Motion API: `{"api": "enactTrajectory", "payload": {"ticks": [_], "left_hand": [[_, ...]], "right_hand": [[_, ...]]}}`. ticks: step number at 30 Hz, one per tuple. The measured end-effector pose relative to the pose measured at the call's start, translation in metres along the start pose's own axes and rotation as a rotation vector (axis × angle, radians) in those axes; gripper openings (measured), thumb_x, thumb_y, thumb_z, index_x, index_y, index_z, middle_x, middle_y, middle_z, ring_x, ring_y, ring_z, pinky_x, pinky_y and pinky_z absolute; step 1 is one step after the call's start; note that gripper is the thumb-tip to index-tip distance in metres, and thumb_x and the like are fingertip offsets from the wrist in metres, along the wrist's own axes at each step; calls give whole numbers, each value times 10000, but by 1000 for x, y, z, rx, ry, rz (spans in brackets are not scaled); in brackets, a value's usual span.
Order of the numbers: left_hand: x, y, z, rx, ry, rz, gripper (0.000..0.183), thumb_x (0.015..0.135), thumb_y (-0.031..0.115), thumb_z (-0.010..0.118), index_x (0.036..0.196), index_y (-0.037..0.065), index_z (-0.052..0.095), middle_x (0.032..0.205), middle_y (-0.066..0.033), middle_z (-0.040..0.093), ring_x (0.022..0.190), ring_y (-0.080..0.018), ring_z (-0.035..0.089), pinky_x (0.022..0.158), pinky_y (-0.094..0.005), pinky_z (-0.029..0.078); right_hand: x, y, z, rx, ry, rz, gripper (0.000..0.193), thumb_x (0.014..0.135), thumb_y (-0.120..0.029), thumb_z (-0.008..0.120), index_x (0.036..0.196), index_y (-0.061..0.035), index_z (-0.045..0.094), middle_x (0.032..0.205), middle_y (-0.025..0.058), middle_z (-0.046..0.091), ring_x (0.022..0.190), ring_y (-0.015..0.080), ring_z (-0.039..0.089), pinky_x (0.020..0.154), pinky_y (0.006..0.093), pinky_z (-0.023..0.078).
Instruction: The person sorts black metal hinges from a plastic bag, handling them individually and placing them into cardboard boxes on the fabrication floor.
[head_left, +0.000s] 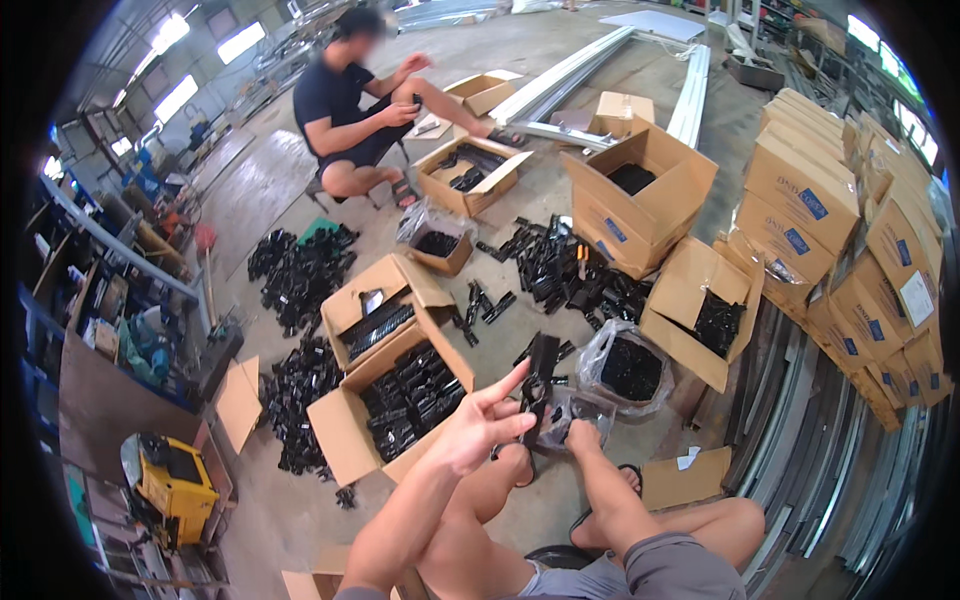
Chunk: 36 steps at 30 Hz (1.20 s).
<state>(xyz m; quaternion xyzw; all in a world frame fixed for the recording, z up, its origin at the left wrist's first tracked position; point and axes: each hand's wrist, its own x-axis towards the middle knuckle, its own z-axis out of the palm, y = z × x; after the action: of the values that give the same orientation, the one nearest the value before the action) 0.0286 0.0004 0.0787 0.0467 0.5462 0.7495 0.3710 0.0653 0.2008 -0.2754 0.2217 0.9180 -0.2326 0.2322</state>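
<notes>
My left hand [484, 428] grips a long, flat black plastic piece [541, 372], held upright between thumb and fingers. My right hand [583, 438] is lower, at the near edge of a clear plastic bag [590, 408] between my feet. Its fingers curl down out of sight, so whatever they pinch cannot be made out. Just beyond it stands a larger clear bag [633, 368] full of small black parts. To the left of my hands, an open cardboard box [325, 440] holds stacked black pieces like the one in my left hand.
Heaps of black pieces lie on the floor, one at the left [300, 400] and one further ahead [570, 265]. Across from me a seated person [345, 110] handles a small part. Stacked cartons [800, 190] and metal profiles [790, 470] line the right. A yellow machine [180, 490] stands left.
</notes>
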Motion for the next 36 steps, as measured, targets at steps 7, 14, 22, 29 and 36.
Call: {"api": "enactTrajectory", "payload": {"ticks": [7,14,22,29,36], "left_hand": [[-1,5,-5,-50,24,0,818,864,-24,722,1564,122,323,1149,-122,712,1014,-158,676,938,-324,524],[-2,5,-6,45,-9,11,781,886,9,721,1557,158,350,1173,-133,704,999,-143,661,889,-289,522],[-11,13,-8,53,-4,33,746,890,20,722,1540,183,393,1136,-87,716,915,-97,657,766,-262,539],[1,0,-7,93,74,45,844,821,1,755,1554,131,358,1016,-88,723,777,-66,592,635,-213,456],[-2,3,-15,68,81,120,827,843,-82,650,1568,71,281,1010,-147,715,826,-211,690,754,-347,572]], "right_hand": [[-10,-13,11,-59,-45,-130,219,864,-105,590,998,-48,755,1088,228,712,1061,376,689,908,481,553],[-10,-18,1,-122,-177,-60,286,884,-140,583,1103,-69,752,1181,199,699,1123,352,673,939,453,542],[-6,-27,-2,-118,-261,6,331,860,-175,623,1153,-75,739,1273,172,667,1221,349,619,1023,448,486],[-12,1,-7,102,35,-146,159,764,-85,655,870,-2,741,951,260,713,930,418,705,781,513,564],[-62,-24,-89,885,525,-309,203,874,-46,609,1059,-41,691,901,80,726,845,157,681,758,323,550]]}}
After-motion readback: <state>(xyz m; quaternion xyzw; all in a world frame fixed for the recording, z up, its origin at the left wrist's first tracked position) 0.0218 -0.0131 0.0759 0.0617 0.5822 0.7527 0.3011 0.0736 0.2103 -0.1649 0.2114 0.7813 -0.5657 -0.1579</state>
